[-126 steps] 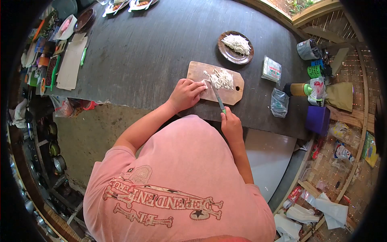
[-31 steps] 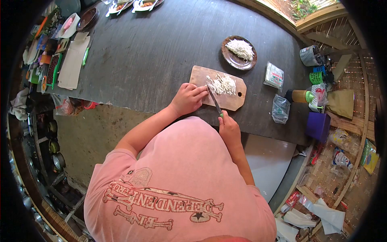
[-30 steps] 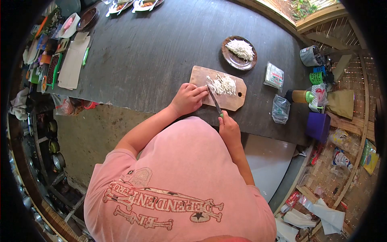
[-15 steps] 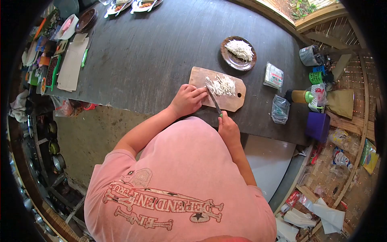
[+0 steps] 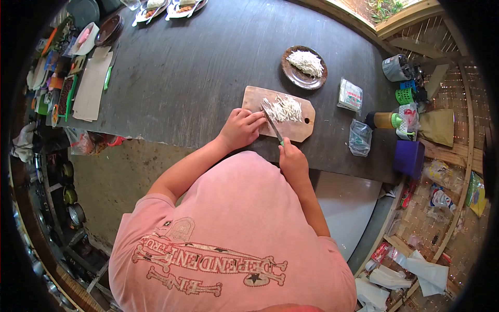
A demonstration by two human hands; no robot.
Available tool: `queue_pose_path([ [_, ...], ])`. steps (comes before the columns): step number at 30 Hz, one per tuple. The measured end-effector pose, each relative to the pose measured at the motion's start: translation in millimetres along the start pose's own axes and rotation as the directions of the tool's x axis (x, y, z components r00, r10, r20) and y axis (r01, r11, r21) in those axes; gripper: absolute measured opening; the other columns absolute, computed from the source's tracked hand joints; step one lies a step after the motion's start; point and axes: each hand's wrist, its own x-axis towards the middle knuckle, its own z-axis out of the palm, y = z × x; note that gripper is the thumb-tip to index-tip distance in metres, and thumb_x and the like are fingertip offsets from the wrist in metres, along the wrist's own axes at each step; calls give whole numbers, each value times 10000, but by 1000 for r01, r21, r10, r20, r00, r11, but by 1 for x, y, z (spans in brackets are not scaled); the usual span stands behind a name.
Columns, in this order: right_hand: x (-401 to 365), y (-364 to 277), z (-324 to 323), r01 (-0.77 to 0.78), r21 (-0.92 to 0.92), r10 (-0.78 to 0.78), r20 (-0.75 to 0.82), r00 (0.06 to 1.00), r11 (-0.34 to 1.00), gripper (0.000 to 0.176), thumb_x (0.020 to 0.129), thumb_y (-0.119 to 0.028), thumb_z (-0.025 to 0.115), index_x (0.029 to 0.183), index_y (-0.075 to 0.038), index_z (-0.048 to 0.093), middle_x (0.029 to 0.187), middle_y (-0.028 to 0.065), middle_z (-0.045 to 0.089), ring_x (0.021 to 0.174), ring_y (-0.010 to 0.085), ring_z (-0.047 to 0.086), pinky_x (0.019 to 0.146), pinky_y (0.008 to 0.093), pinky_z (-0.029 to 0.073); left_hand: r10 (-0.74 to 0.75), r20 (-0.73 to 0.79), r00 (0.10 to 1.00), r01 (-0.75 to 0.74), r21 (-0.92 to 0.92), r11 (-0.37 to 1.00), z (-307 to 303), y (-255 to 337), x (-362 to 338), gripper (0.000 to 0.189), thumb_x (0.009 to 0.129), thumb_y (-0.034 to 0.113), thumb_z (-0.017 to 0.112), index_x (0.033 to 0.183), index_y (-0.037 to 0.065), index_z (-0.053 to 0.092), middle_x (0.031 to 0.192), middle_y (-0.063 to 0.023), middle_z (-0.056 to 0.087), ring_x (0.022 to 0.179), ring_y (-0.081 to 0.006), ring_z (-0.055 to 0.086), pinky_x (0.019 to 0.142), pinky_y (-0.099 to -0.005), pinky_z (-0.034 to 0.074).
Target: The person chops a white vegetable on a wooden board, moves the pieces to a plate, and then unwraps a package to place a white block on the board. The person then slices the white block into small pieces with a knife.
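A wooden cutting board (image 5: 295,134) lies near the table's front edge, with thin white shreds (image 5: 285,109) heaped on its middle. My right hand (image 5: 294,161) is closed round the green handle of a knife (image 5: 273,125). Its blade slants over the board, tip beside the left side of the shreds. My left hand (image 5: 242,128) rests on the board's left edge, fingers bent and pressed together close to the blade. What sits under those fingertips is hidden. Beyond the board, a brown plate (image 5: 298,81) bears a mound of similar white shreds (image 5: 305,63).
Right of the board are a wrapped white packet (image 5: 350,95), a clear plastic bag (image 5: 359,138) and a jar (image 5: 384,120) lying on its side. At the left lie a cardboard sheet (image 5: 89,96) and a green-handled knife (image 5: 107,78). Two food plates (image 5: 183,12) stand far back.
The view has shifted slightly. My right hand and the knife have moved very little; my left hand keeps its place on the board.
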Motion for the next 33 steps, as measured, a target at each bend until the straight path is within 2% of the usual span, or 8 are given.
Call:
queue_pose_path([
  [3,-4,-5,-17,-114,117,100,122,988,987,236,1097,-201,668,1274,-50,632,915,239,767,830,500,749,744,617,589,-12,1,1000,12,-15,1000,-2,1,0,448,868,156,772,1314,189,769,1390,56,726,1144,-193,663,1072,-433,484],
  [7,0,-12,-29,-173,132,152,157,976,976,192,1102,-217,657,1200,-57,615,909,261,770,872,527,746,765,642,582,-11,4,1000,11,-8,1000,0,1,-1,451,872,157,770,1321,197,769,1386,61,729,1132,-192,668,1071,-431,484],
  [15,4,-35,-85,-199,-131,231,311,922,971,226,1114,-265,637,1143,-41,622,922,276,775,908,516,764,787,643,594,7,-8,1000,-7,22,1000,-2,1,0,402,897,192,776,1299,190,778,1383,68,717,1121,-169,654,1066,-415,472],
  [19,1,-31,-90,-187,-119,214,291,933,975,222,1118,-263,633,1138,-42,619,925,268,774,900,512,763,781,646,590,8,-14,1000,-8,25,1000,-1,1,0,398,900,195,778,1299,192,776,1385,70,715,1110,-169,657,1063,-414,474],
  [21,2,-28,-85,-170,-53,178,195,965,984,218,1121,-257,628,1177,-46,629,929,256,774,899,504,762,778,638,588,6,-15,1000,-5,22,1000,-1,1,0,396,899,195,780,1296,192,776,1382,71,714,1105,-169,657,1061,-413,476],
  [27,4,-14,-55,-93,-31,96,120,988,995,274,1122,-269,634,1286,-49,633,949,238,774,896,484,763,785,609,598,-8,7,1000,8,8,1000,2,-1,-2,442,873,178,784,1314,206,767,1398,67,729,1133,-185,664,1071,-419,486],
  [31,8,-13,-40,-84,-52,90,139,986,995,286,1122,-277,637,1292,-47,626,958,234,775,880,474,767,780,604,605,-9,3,1000,9,8,1000,2,0,-2,438,870,175,786,1307,200,768,1384,65,729,1131,-188,665,1070,-420,490],
  [33,10,-11,-29,-148,-59,156,155,976,987,293,1119,-236,637,1313,-16,635,943,266,756,913,516,735,774,629,561,-4,-1,1000,4,11,1000,0,1,-1,436,870,175,786,1305,197,769,1377,65,730,1130,-189,666,1070,-421,490],
])
